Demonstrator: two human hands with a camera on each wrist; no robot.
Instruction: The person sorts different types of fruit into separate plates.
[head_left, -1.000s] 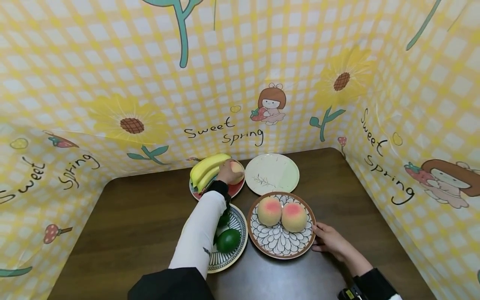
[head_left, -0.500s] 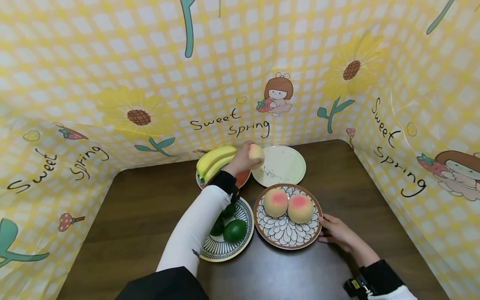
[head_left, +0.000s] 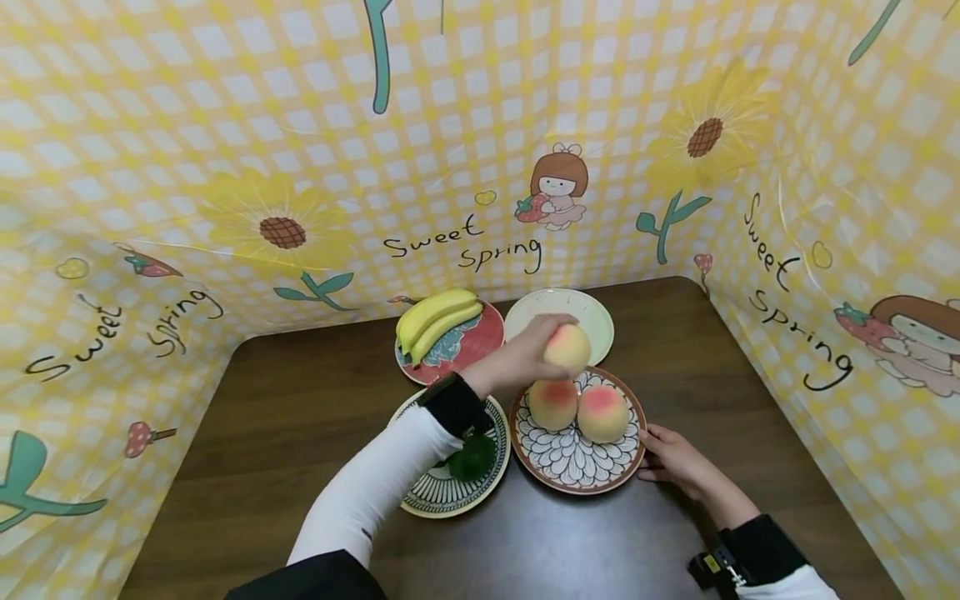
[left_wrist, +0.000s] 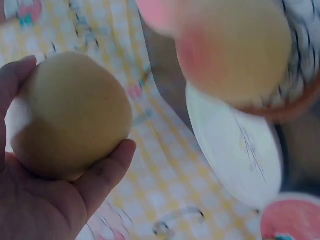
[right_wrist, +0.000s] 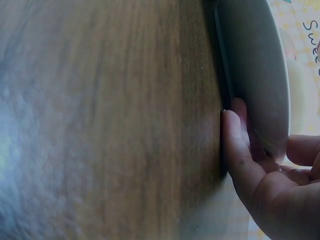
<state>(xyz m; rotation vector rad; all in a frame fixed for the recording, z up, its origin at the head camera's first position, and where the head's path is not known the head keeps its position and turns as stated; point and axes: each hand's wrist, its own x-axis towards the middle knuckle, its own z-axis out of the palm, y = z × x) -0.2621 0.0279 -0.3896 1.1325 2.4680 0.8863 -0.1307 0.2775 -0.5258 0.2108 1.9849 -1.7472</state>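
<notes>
My left hand (head_left: pixel 534 354) grips a peach (head_left: pixel 567 348) above the far edge of a brown-rimmed plate (head_left: pixel 573 482). In the left wrist view, its fingers and thumb curl round the peach (left_wrist: pixel 75 115). Two more peaches, a left one (head_left: pixel 553 407) and a right one (head_left: pixel 603 414), lie on that plate. At the plate's right side my right hand (head_left: pixel 678 462) holds the rim. The right wrist view shows the thumb over the rim and the other fingers under the plate's pale side (right_wrist: pixel 255 65).
Bananas (head_left: pixel 435 321) lie on a red plate (head_left: pixel 487 329) at the back. A pale green plate (head_left: pixel 600 325) stands beside it. Partly under the left forearm, a patterned plate (head_left: pixel 450 504) holds a dark green fruit (head_left: pixel 472 458). Printed cloth (head_left: pixel 420 150) walls the table's back and sides.
My left hand has lifted the peach off the red plate and carried it right and nearer, to above the brown-rimmed plate. My right hand keeps its hold on the rim.
</notes>
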